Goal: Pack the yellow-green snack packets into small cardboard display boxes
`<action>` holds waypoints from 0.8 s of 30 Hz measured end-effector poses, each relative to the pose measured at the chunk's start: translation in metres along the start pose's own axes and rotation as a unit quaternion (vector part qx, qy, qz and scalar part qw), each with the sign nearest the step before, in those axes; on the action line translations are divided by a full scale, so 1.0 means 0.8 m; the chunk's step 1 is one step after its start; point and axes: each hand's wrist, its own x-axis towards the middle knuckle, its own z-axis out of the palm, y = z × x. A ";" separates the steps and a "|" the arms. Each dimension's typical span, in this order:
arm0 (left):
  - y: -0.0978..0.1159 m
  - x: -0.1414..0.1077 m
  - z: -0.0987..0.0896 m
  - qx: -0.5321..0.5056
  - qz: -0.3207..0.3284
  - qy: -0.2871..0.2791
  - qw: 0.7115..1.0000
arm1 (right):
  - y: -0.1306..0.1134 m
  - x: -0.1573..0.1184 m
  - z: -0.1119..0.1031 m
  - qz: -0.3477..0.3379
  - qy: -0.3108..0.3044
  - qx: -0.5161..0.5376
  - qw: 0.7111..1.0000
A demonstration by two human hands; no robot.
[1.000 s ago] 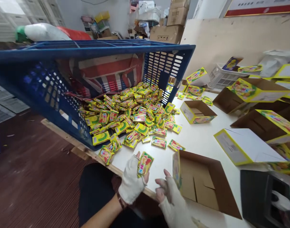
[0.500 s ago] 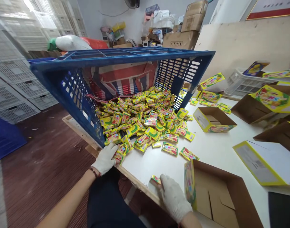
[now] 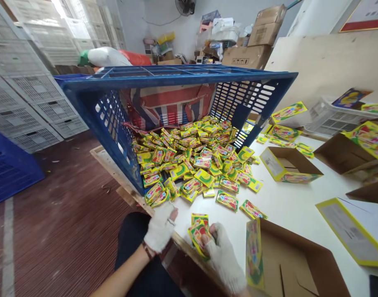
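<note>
My right hand (image 3: 221,255), in a white glove with bare fingertips, is closed on several small yellow-green packs (image 3: 199,235) at the table's front edge. My left hand (image 3: 160,227), gloved too, is at the wooden edge left of them; its fingers are blurred, and I cannot make out anything in it. Beyond both hands, a blue crate (image 3: 179,77) lies on its side with its opening toward me. A heap of similar packs (image 3: 204,177) spills from it onto the white table (image 3: 185,209).
An open cardboard box (image 3: 300,255) stands right of my right hand. Behind it are a smaller open box (image 3: 289,165) and more boxes at the right. A white basket (image 3: 325,117) is at the back right. White crates (image 3: 49,107) are stacked at the left.
My left hand has moved right and nearer, away from the packs by the crate's corner. More packs now show in my right hand, held upright. The view has shifted slightly.
</note>
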 end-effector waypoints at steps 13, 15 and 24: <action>-0.017 0.040 -0.036 0.223 0.209 0.009 0.952 | 0.000 0.009 -0.027 0.044 -0.072 -0.004 0.996; -0.002 0.015 -0.015 0.166 0.304 -0.008 0.938 | -0.017 0.008 -0.032 0.076 -0.101 0.154 0.980; 0.009 0.002 -0.006 0.077 0.295 0.000 0.952 | -0.007 0.006 -0.038 0.101 -0.034 0.077 0.991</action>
